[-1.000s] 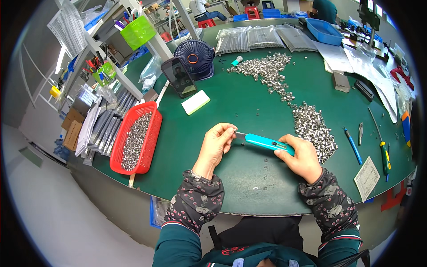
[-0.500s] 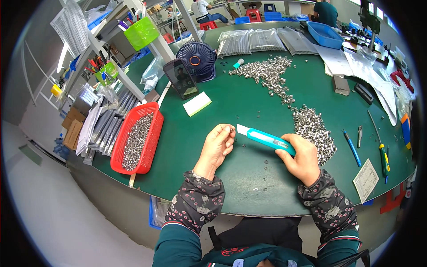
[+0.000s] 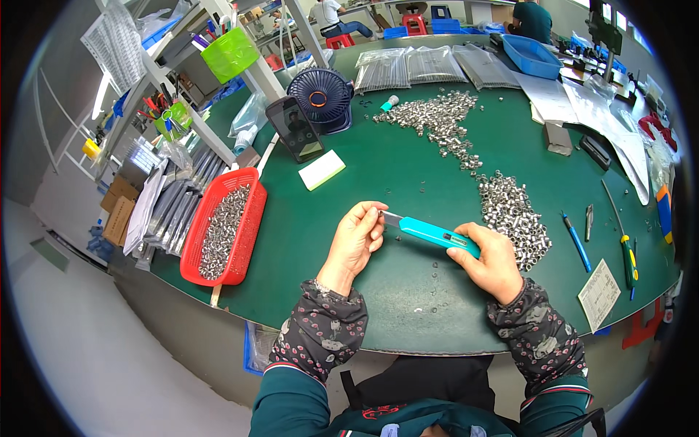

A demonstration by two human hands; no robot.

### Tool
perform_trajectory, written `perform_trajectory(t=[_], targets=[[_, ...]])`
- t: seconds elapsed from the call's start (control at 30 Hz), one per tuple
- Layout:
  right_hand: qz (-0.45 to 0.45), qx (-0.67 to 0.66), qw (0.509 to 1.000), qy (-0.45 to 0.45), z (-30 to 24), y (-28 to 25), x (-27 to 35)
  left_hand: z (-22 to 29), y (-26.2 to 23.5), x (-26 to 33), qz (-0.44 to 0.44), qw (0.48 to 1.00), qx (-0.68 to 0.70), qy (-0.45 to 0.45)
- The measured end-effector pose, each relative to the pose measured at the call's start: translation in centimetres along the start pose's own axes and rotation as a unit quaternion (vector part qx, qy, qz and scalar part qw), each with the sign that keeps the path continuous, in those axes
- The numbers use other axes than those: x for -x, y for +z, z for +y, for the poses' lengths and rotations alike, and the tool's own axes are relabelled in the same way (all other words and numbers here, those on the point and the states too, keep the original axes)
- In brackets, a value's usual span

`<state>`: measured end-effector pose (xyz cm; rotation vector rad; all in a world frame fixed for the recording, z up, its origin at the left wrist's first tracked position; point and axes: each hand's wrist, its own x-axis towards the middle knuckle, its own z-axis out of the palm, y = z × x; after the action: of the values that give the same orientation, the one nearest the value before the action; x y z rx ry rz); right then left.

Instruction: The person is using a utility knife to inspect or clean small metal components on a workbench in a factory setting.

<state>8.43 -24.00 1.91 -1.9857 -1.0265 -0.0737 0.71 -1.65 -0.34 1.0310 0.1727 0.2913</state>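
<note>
My right hand (image 3: 490,260) is closed round the teal handle of a utility knife (image 3: 435,234), its blade pointing left. The blade's tip meets the fingertips of my left hand (image 3: 353,240), which pinch a small metal ring (image 3: 380,213). Most of that ring is hidden behind the thumb and finger. Right of the knife lies a heap of small metal rings (image 3: 513,218), which trails back into a second heap (image 3: 437,120). To the left, a red plastic basket (image 3: 253,237) holds many more of these rings.
A phone (image 3: 295,131) leans before a dark blue fan (image 3: 321,100), near a white-and-green pad (image 3: 321,170). At right lie a blue pen-shaped tool (image 3: 577,244), a screwdriver (image 3: 628,258) and a paper slip (image 3: 599,296). Bagged tubes (image 3: 437,67) and a blue tray (image 3: 533,57) line the back.
The knife has turned in my right hand's grip, and its blade has moved to the left hand's fingertips. My left hand has hardly moved.
</note>
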Motion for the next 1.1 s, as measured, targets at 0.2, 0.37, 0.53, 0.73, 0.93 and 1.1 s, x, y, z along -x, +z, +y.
perform_trajectory(t=[0.2, 0.37, 0.53, 0.73, 0.93, 1.1], targets=[[-0.041, -0.033, 0.998, 0.04, 0.66, 0.38, 0.11, -0.01, 0.41, 0.01, -0.013, 0.999, -0.025, 0.026], [-0.118, -0.074, 0.985, 0.103, 0.57, 0.14, 0.21, -0.13, 0.6, 0.11, -0.012, 0.997, -0.059, 0.048], [-0.277, -0.484, 0.777, 0.292, 0.16, -0.35, -0.11, -0.43, 0.58, 0.04, -0.025, 0.996, -0.013, 0.089], [-0.235, -0.469, 0.808, 0.269, 0.14, -0.12, 0.08, -0.18, 0.58, 0.05, -0.033, 0.996, 0.035, 0.073], [-0.148, -0.362, 0.892, 0.225, 0.02, -0.06, 0.17, 0.14, 0.64, 0.01, -0.013, 0.997, -0.01, 0.069], [-0.145, -0.283, 0.926, 0.205, -0.05, -0.02, 0.2, 0.13, 0.3, 0.0, -0.014, 0.998, -0.016, 0.06]])
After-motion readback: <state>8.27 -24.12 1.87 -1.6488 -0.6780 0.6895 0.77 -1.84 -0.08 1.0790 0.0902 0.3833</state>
